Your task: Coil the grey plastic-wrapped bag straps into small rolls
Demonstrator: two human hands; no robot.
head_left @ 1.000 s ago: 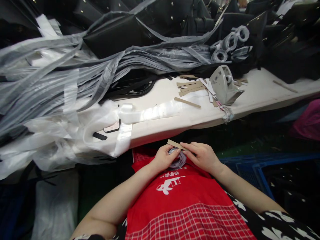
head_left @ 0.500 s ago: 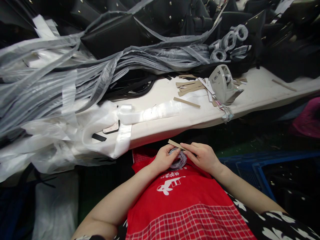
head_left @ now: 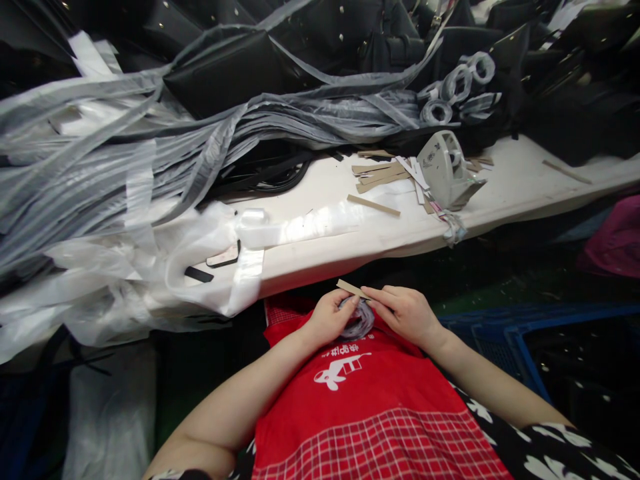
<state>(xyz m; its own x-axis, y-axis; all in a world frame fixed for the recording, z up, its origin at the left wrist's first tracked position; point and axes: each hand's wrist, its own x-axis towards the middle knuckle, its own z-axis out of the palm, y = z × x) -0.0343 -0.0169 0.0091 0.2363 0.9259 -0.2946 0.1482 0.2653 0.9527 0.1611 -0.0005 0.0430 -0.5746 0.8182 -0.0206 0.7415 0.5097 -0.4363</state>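
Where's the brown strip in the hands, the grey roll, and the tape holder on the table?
brown strip [head_left: 350, 289], head view, its free left end.
grey roll [head_left: 361, 322], head view, its wound side.
tape holder [head_left: 440, 167], head view, its grey side.

Single view, head-worn camera. Looks forward and steeply down from above the person's chest. Nearest, at the bottom edge: red apron and both forearms, with the left hand and right hand close under the lens at lower centre. Beyond them the white table runs left to right across mid-frame, tilted slightly. Far side: a heap of grey strips and black bags, reaching the top edge. No second view, so no overlap.
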